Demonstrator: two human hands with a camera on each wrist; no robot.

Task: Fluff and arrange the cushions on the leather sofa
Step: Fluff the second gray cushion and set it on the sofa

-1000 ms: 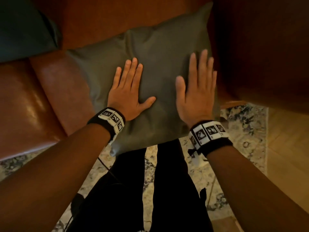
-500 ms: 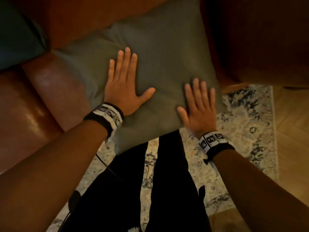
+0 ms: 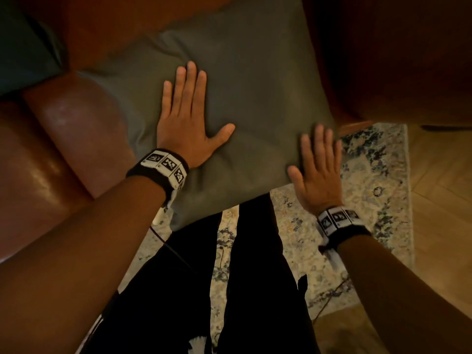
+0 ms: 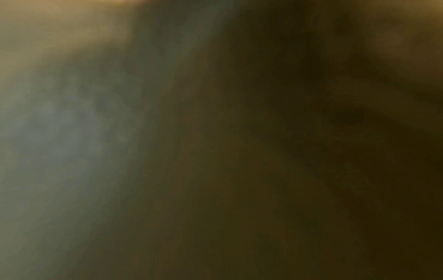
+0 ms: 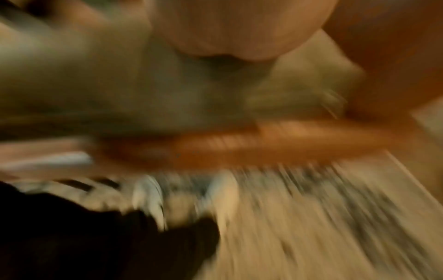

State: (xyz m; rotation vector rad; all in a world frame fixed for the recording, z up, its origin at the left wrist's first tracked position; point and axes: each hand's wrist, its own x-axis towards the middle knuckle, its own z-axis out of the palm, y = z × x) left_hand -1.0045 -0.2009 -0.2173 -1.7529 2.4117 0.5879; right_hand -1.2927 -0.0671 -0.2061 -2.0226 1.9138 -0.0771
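Note:
A grey-green cushion [image 3: 255, 93] lies flat on the brown leather sofa seat [image 3: 76, 139], its near edge hanging over the seat front. My left hand [image 3: 187, 118] rests flat on the cushion's middle, fingers straight and together, thumb spread. My right hand [image 3: 318, 169] is flat with straight fingers at the cushion's near right corner, partly past its edge. The left wrist view is a dark blur. In the right wrist view everything is smeared; the cushion [image 5: 95, 85] and sofa leather [image 5: 263, 144] show only as blurred shapes.
A darker teal cushion [image 3: 23, 47] sits at the far left of the sofa. The sofa arm [image 3: 396, 60] rises on the right. Below are a patterned rug [image 3: 370, 175], wooden floor [image 3: 441, 187] and my dark trouser legs [image 3: 255, 277].
My right hand has slid back toward me from the cushion's upper right to its near right corner. The left hand has stayed flat on the cushion's middle.

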